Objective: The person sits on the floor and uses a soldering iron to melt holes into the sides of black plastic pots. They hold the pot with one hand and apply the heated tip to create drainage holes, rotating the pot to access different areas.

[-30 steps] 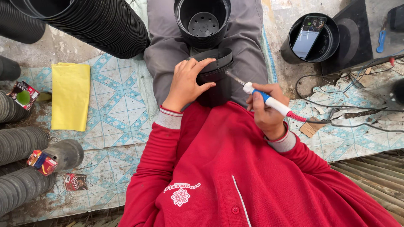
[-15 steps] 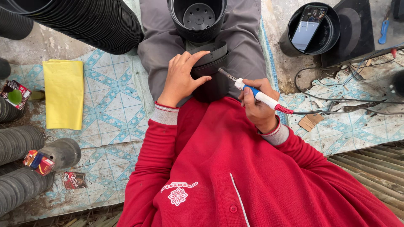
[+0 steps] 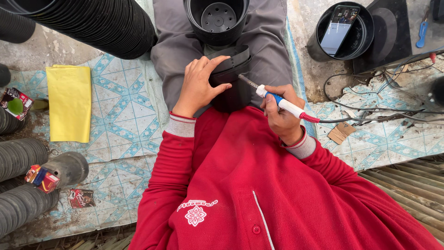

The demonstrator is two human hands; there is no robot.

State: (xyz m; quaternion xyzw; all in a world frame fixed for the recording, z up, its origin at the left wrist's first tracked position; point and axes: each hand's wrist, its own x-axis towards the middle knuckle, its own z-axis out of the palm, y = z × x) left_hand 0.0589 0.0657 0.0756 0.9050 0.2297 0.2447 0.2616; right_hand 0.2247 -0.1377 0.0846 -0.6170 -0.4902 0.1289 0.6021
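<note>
Holding a black plastic pot (image 3: 231, 85) at frame centre, the left hand (image 3: 200, 85) is gripping its rim while the right hand (image 3: 282, 113) is clasping a soldering iron (image 3: 277, 99) against it. Another black pot (image 3: 344, 28), upper right, is containing a phone (image 3: 340, 23).

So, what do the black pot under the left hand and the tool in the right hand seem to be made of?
The round black pot under the left hand looks like thin moulded plastic: matt, smooth, with a faint sheen at the rim. The pen-shaped tool in the right hand seems to have a grey metal tip, dull and rod-like, and a glossy white and blue plastic handle, probably with a red rubber sleeve at its cable.
</note>
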